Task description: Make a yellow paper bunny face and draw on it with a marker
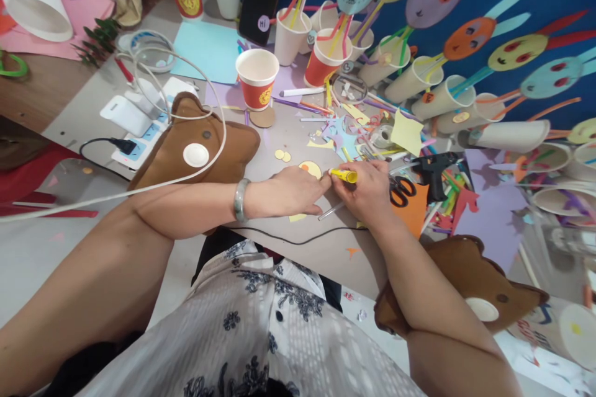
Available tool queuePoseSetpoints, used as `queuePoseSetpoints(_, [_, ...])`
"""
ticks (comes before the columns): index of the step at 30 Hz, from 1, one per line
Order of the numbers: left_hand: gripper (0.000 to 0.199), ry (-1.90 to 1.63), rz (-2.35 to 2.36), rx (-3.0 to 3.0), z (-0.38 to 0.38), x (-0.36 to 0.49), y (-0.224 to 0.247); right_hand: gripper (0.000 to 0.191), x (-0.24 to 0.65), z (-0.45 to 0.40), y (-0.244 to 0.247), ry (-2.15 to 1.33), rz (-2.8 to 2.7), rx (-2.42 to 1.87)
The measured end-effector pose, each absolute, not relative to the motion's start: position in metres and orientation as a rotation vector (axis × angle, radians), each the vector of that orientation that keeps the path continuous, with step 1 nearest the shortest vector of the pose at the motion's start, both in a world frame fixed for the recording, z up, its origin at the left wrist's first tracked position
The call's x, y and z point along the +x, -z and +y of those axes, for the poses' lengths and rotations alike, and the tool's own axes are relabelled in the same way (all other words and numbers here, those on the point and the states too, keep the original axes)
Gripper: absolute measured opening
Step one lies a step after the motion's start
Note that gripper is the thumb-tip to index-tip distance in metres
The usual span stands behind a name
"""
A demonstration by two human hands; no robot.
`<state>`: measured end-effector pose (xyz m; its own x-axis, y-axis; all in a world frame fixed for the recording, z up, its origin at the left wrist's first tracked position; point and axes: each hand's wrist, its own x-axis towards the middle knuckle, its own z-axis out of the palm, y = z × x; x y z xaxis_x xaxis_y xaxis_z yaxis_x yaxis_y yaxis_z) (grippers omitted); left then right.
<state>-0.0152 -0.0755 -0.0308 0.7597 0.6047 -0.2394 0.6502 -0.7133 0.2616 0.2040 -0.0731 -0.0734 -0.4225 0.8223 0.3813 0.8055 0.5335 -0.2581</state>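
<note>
My right hand (370, 195) is closed around a short yellow tube that looks like a marker pen (344, 175), its hollow end facing right. My left hand (291, 191), a bangle on the wrist, lies low over the table with fingers stretched out and thumb apart. Its fingertips come up against the left end of the marker. Just beyond them is a pale yellow paper round (310, 169) with an orange spot, and two small yellow paper discs (282, 155) lie to the left. A clear stick (331, 211) pokes out below my right hand.
Black-handled scissors (401, 191) and a black glue gun (435, 175) lie right of my hand. Paper scraps and markers cover the table behind. A red-and-white paper cup (257, 77) stands ahead. Brown cushioned pads (195, 142) flank me; a white cable (223, 136) crosses the left one.
</note>
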Motion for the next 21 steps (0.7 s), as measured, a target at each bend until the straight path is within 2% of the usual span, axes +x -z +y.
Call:
queuePoseSetpoints(6, [0.088,0.22,0.944,2.627,-0.075,-0.016,0.03,0.017,0.212,-0.07,0.069,-0.126,-2.182,-1.43])
queuePoseSetpoints(14, [0.085,0.234,0.931,2.599,-0.074,-0.016,0.027,0.014,0.212,-0.072,0.06,-0.476,-1.954,-1.424])
queuePoseSetpoints(21, [0.084,0.284,0.944,2.564,-0.074,-0.015,0.017,0.021,0.209,-0.068,0.064,-0.325,-2.191,-1.331])
